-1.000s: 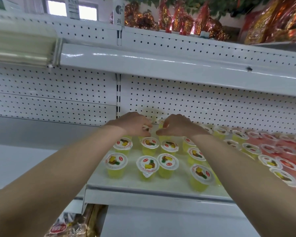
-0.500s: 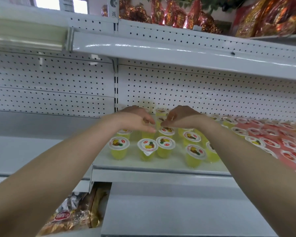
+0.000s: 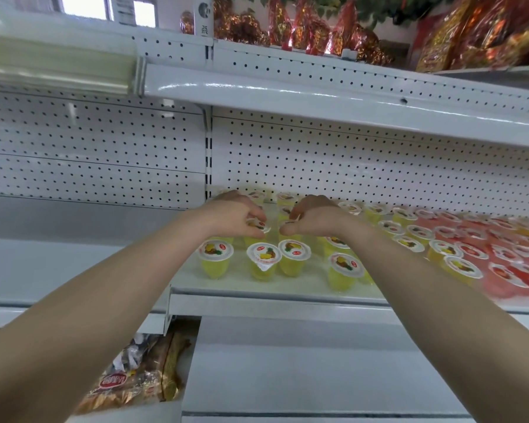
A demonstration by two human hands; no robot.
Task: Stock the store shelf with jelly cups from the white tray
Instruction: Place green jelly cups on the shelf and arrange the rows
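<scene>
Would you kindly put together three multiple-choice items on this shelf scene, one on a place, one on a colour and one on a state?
1. Where do the red jelly cups stand relative to the yellow jelly cups?
A. to their left
B. to their right
C. on the shelf above

2. What colour is the perforated back panel?
A. white
B. black
C. green

3. What is the left hand doing?
A. hanging at the person's side
B. lying flat on the shelf edge
C. holding a yellow cup by its top

Answers:
1 B: the red ones fill the right end of the same shelf.
2 A: the dotted panel behind the cups is white.
3 C: its curled fingers close over a cup's lid.
</scene>
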